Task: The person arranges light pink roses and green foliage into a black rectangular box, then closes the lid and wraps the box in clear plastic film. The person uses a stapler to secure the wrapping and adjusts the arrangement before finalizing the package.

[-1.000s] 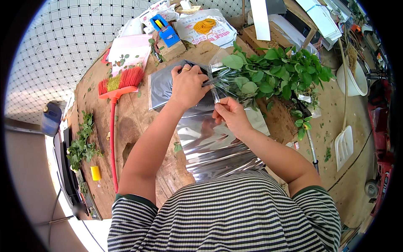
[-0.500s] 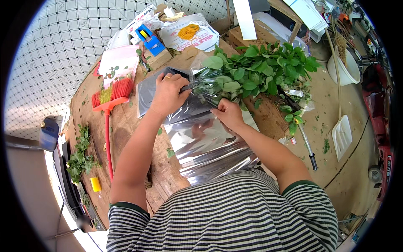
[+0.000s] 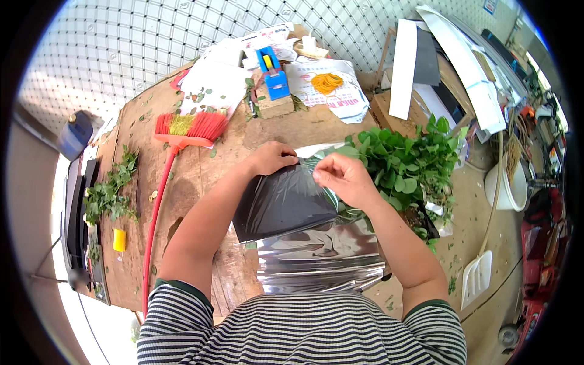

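A dark, shiny plastic sheet (image 3: 283, 204) lies folded over in front of me, on top of a silver reflective film (image 3: 322, 264). My left hand (image 3: 272, 159) is closed at the sheet's far upper edge, with fingertips against it. Right of it, my right hand (image 3: 348, 180) is raised with thumb and fingers pinched together; what lies between them, if anything, is too small to make out. A bunch of leafy green stems (image 3: 401, 164) extends right from the sheet, its left part hidden by the sheet and my right hand.
A red broom (image 3: 190, 131) lies left, near loose leafy sprigs (image 3: 115, 188) and a yellow cylinder (image 3: 119, 239). Beyond stand a blue tape dispenser (image 3: 275, 76) and yellow rubber bands (image 3: 326, 83) on a white bag (image 3: 353, 97). A white bucket (image 3: 514, 188) and dustpan (image 3: 477, 280) are at right.
The dark sheet now lies over part of the silver film and the stems' left end. My right hand has lifted off the film's edge. The dark tool at my left hand no longer shows.
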`<state>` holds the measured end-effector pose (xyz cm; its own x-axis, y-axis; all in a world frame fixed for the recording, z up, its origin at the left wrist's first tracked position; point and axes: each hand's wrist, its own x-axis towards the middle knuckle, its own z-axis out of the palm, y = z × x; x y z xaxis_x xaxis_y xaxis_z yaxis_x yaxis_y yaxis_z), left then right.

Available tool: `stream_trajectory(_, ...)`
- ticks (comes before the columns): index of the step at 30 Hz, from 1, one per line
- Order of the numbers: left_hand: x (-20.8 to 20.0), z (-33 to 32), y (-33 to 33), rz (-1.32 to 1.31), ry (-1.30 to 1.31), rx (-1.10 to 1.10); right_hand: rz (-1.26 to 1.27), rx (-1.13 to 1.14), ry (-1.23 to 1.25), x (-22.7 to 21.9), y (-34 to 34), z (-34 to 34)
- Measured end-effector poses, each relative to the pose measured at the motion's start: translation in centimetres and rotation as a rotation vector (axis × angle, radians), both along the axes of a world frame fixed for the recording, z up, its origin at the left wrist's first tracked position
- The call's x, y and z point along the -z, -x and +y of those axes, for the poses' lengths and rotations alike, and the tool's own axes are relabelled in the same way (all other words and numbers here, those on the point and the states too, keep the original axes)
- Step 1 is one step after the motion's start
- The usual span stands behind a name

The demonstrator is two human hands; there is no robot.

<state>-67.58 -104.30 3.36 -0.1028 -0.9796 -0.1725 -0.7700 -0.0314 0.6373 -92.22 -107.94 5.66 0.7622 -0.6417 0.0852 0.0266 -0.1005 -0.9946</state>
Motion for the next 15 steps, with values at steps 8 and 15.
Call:
stream_trajectory(8,-0.6,8.5,-3.5,-0.129,0.138,-0.280,0.308,0.204,0.501,0.8,-18.4,-17.1)
stream_trajectory(15,1.4,12.8,-7.5,0.487,0.022,-0.620,0.547,0.419,0.379,6.0,-29.1,-27.4)
